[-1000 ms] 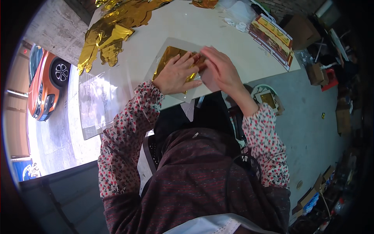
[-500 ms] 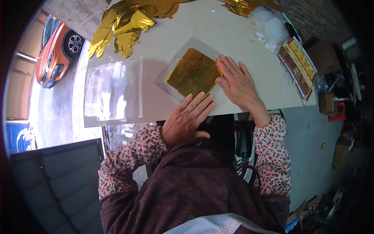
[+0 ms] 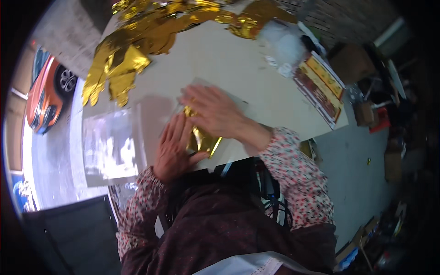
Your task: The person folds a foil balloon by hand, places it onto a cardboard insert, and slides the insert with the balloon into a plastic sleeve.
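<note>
Near the table's front edge lies a flat, folded gold foil packet (image 3: 204, 140), its lower part shining between my hands. My right hand (image 3: 214, 111) stretches flat over the packet's upper part, slightly blurred, with the fingers pointing left. Along the packet's left side rests my left hand (image 3: 173, 149), fingers extended forward and thumb out toward the foil. Both hands are open and grip nothing. Most of the clear plastic sleeve around the foil is hidden beneath them.
Crumpled gold foil balloons (image 3: 123, 64) spread over the table's far left and back. Clear plastic bags (image 3: 110, 142) lie at the left. A white plastic bag (image 3: 282, 43) and red-yellow printed sheets (image 3: 320, 89) sit at the right. A dark panel (image 3: 68, 233) stands at lower left.
My right hand has moved from the packet's right edge leftward across its top. My left hand has shifted to its left side. The whole view has tilted and shifted.
</note>
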`<action>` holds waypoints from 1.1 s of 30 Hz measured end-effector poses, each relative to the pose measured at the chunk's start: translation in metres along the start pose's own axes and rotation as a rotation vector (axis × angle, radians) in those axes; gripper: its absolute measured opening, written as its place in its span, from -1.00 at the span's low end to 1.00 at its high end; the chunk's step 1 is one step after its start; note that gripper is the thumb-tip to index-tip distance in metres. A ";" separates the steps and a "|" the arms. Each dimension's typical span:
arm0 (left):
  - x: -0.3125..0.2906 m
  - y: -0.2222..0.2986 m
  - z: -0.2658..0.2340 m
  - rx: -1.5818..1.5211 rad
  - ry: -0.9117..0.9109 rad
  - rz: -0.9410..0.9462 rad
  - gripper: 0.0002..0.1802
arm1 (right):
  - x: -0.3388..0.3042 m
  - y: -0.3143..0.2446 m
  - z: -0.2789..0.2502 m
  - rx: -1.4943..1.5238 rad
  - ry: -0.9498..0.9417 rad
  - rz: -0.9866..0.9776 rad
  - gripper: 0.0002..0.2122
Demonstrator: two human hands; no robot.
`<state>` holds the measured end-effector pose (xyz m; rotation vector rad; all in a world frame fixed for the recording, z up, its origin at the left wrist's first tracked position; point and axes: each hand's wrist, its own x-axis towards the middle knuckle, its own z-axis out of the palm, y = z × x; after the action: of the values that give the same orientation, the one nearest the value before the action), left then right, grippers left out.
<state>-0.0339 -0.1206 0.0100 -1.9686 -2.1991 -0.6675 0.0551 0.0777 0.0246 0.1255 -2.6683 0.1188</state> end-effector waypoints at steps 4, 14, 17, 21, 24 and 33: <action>-0.002 0.002 -0.003 0.012 -0.064 -0.091 0.12 | 0.001 0.013 0.012 0.200 0.000 0.135 -0.51; 0.010 -0.007 0.001 -0.007 -0.064 -0.134 0.12 | -0.046 0.167 -0.064 -0.374 0.335 0.728 -0.77; 0.008 -0.012 0.005 -0.015 -0.041 -0.123 0.11 | -0.050 0.184 -0.069 -0.226 0.309 0.833 -0.77; 0.005 -0.015 0.006 0.001 -0.084 -0.166 0.13 | -0.049 0.189 -0.071 -0.368 0.032 0.949 -0.83; 0.006 -0.012 0.003 0.018 -0.063 -0.177 0.11 | -0.047 0.191 -0.069 -0.403 0.076 0.900 -0.84; -0.008 -0.028 -0.003 -0.539 0.439 -0.242 -0.38 | -0.053 0.277 -0.059 -0.561 0.002 0.826 -0.88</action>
<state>-0.0609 -0.1305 0.0030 -1.5213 -2.1305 -1.6922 0.0985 0.3627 0.0356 -1.1379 -2.4653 -0.3676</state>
